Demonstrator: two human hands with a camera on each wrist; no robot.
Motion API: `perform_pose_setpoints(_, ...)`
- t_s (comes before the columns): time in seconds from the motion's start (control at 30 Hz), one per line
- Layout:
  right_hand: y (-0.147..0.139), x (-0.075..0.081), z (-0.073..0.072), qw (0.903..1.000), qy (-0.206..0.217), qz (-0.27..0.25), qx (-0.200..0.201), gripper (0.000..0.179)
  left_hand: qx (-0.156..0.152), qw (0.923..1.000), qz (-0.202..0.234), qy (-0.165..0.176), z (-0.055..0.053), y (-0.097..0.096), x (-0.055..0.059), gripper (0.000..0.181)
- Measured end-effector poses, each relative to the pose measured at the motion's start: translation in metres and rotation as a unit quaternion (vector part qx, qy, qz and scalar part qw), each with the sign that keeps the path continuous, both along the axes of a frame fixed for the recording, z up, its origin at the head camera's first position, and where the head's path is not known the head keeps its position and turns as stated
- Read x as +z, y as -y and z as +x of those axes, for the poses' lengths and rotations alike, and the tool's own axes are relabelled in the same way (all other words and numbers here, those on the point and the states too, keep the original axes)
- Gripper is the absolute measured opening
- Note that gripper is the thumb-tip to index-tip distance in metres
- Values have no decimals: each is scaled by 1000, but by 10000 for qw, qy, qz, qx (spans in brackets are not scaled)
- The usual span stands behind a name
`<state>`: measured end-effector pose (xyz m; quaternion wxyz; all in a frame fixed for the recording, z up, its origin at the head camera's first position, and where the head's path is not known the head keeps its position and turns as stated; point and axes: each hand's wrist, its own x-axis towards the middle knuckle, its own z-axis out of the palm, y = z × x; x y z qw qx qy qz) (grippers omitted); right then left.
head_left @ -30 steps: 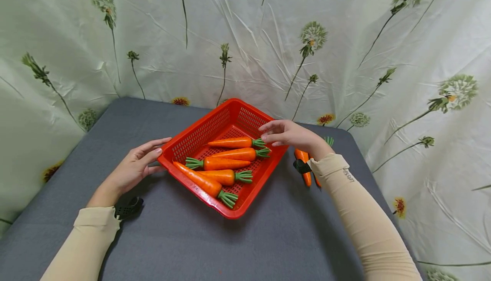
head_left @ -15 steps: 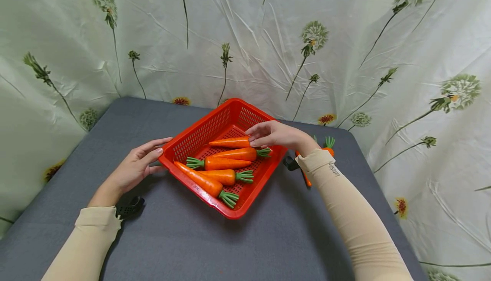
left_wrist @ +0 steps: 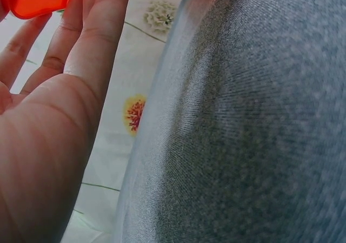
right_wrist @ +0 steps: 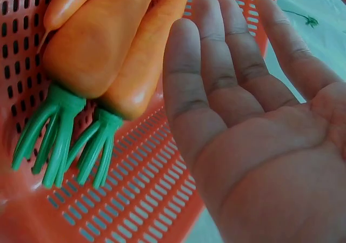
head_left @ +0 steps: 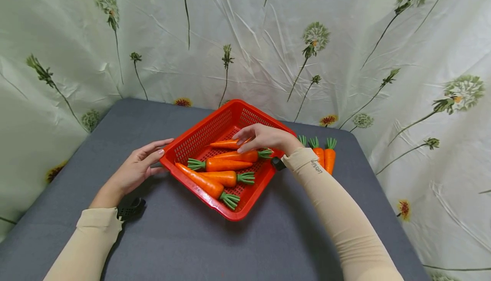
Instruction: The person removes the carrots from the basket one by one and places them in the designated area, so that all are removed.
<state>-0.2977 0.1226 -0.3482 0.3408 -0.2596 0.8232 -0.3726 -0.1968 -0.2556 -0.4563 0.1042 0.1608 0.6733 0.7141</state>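
Observation:
A red plastic basket (head_left: pixel 245 206) with slotted sides stands angled on the grey table, holding several orange carrots with green tops. My left hand (head_left: pixel 136 168) touches its left corner, fingers fairly straight along the rim; the left wrist view shows these fingers (left_wrist: pixel 102 32) reaching up to the red edge. Over the inside of the basket hovers my right hand (head_left: pixel 264 138), partly hiding the rearmost carrot (head_left: pixel 222 144). Its fingers (right_wrist: pixel 208 48) are loosely extended with nothing between them in the right wrist view, beside a thick carrot (right_wrist: pixel 97 43).
Right of the basket lie more carrots (head_left: pixel 330 159), partly covered by the right sleeve (head_left: pixel 330 200). A pale cloth with dandelion prints (head_left: pixel 261 59) hangs behind the grey table (head_left: pixel 184 247).
My right hand has moved left from the basket's right rim to above the carrots inside, uncovering more of the carrots at the right. The left hand and basket have stayed in place.

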Motion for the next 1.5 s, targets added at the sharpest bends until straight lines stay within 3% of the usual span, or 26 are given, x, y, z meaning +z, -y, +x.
perform_pose_setpoints(0.37,20,-8,-4,9981,-230,400,397,58,56,10000,-49,56,1,0,0,50)
perform_pose_setpoints(0.63,31,-14,-4,9986,14,353,398,58,-1,10000,51,33,0,-1,0,49)
perform_pose_setpoints(1.23,59,-26,0,9958,-4,629,664,53,-11,10000,46,52,0,0,1,50)
perform_pose_setpoints(1.5,70,-30,3,9923,-279,827,879,48,-43,10000,55,36,1,0,1,50)
